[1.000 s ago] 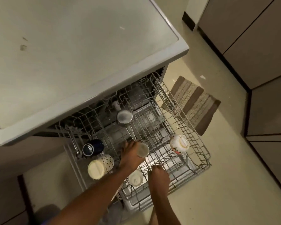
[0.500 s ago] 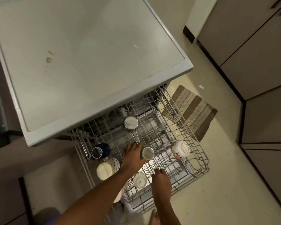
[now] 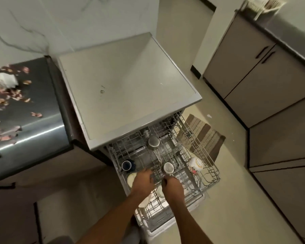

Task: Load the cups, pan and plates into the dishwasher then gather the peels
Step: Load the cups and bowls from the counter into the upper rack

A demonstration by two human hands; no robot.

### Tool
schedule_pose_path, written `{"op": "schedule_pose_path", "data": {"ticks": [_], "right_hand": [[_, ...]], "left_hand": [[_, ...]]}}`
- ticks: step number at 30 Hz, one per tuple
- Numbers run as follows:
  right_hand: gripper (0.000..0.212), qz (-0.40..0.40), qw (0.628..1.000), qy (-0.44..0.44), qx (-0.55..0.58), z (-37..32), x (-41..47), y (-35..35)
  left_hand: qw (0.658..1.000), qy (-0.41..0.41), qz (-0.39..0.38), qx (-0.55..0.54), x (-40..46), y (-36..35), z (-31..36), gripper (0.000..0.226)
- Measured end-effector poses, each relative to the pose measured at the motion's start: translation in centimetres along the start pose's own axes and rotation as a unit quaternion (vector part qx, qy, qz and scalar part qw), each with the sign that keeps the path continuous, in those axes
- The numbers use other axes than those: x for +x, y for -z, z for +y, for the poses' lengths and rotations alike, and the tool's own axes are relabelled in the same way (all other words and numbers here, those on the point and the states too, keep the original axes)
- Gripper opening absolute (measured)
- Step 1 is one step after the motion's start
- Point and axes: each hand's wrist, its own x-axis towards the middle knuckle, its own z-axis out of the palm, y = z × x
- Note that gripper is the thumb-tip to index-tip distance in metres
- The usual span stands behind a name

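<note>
The dishwasher's upper rack (image 3: 209, 171) is pulled out and holds several cups. A small steel cup (image 3: 168, 167) stands mouth down in its middle. My left hand (image 3: 142, 180) rests on the rack wires just left of that cup, apart from it, and partly covers a cream cup (image 3: 130, 179). My right hand (image 3: 172, 187) is right below the steel cup, with its fingers curled over a rack wire. A blue cup (image 3: 127, 165), a white floral cup (image 3: 195, 163) and a steel pan (image 3: 153, 141) with a long handle also sit in the rack. Plates (image 3: 144, 201) show in the lower rack. Peels (image 3: 9, 97) lie scattered on the dark counter at the left.
The dishwasher's flat grey top (image 3: 127, 92) overhangs the back of the rack. A white crumpled thing (image 3: 4, 81) lies among the peels. A striped mat (image 3: 204, 138) is on the floor to the right. Grey cabinets (image 3: 253, 74) line the far side of the bare floor.
My left hand has let go of the small steel cup and moved left onto the rack. My head has lifted, bringing the counter with the peels into view.
</note>
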Motion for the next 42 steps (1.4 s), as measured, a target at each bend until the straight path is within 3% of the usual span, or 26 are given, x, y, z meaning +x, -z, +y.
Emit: {"op": "schedule_pose_path", "data": {"ticks": [5,10,15,22,25,31,42], "right_hand": [[0.02,0.009,0.998,0.057,-0.002,-4.0,-3.2,2.5],[0.024,0.015,0.991,0.129,-0.015,-7.2,-7.7,4.4],[0.027,-0.005,0.982,0.179,-0.058,-9.6,-11.2,4.7],[0.026,0.017,0.957,0.278,-0.083,-18.2,-15.1,5.9],[0.024,0.015,0.945,0.316,-0.087,-22.3,-15.9,5.6],[0.027,0.024,0.92,0.379,-0.094,-31.1,-17.5,3.7],[0.021,0.016,0.889,0.442,-0.119,-46.0,-19.5,-1.1]], "left_hand": [[0.999,0.037,0.027,-0.03,-5.2,3.4,-0.2,0.009],[0.996,0.05,0.074,-0.019,-10.4,6.4,-1.0,0.019],[0.992,0.06,0.112,-0.025,-16.1,9.8,-1.7,0.011],[0.976,0.073,0.201,-0.052,-22.5,16.7,-5.0,0.019],[0.964,0.095,0.238,-0.065,-24.1,19.5,-7.5,0.03],[0.946,0.15,0.28,-0.059,-27.1,24.4,-13.8,0.027],[0.935,0.176,0.304,-0.035,-29.0,35.2,-24.9,0.018]]}}
